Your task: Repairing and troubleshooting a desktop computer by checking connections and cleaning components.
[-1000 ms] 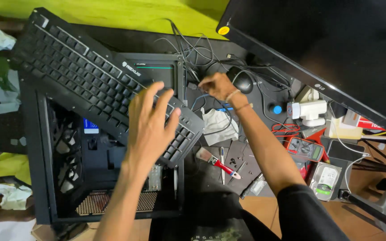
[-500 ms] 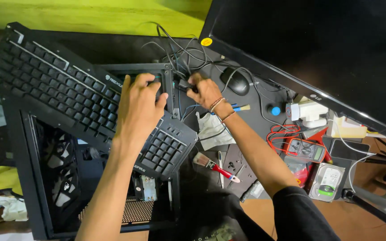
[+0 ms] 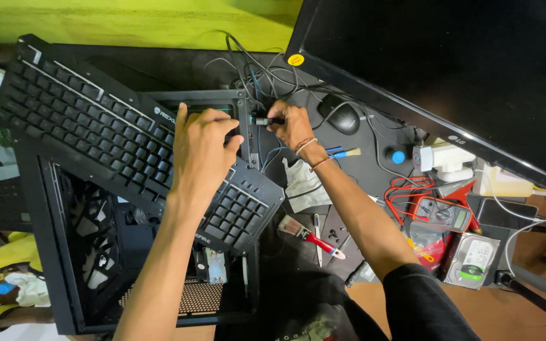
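Note:
A black keyboard [image 3: 90,145] lies slanted across the top of an open black computer case [image 3: 52,252]. My left hand [image 3: 200,155] rests on the keyboard, its fingertips gripping the case's upper edge. To its right, my right hand [image 3: 292,126] pinches a small black cable plug [image 3: 261,120] at the case's rear corner, where a bundle of black cables [image 3: 254,69] gathers.
A large dark monitor [image 3: 450,76] fills the upper right. On the table sit a black mouse [image 3: 344,118], a red-handled brush [image 3: 311,235], a multimeter with red leads [image 3: 434,211], a hard drive [image 3: 472,259] and white cloth [image 3: 304,183].
My left hand slid up the keyboard from its lower end to the case's top edge. My right hand moved left to the case's rear corner and took hold of the plug.

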